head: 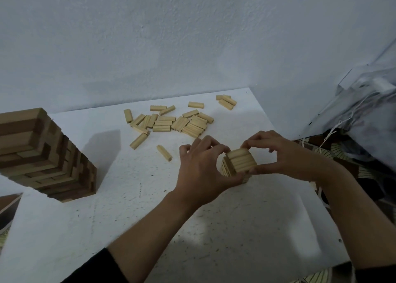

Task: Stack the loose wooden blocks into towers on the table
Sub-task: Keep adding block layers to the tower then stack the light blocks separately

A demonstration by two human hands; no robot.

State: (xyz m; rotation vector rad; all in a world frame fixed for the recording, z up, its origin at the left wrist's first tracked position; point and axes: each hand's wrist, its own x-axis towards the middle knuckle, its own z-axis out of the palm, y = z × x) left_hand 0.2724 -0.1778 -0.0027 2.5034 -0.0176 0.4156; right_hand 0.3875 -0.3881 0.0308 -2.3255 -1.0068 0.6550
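1. Well to the left, a tall tower (42, 154) of dark and pale blocks stands on the white table (128, 218).
2. Loose blocks (171, 122) lie scattered at far centre; a single block (164, 153) lies apart, nearer.
3. The left hand (201, 169) curls its fingers round the left side of a short tower (240, 162), right of centre.
4. The right hand (285, 156) pinches that tower's top layer between thumb and fingertips.

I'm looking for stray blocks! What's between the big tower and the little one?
Head view: one loose block on the table, then the left hand holding the little tower.
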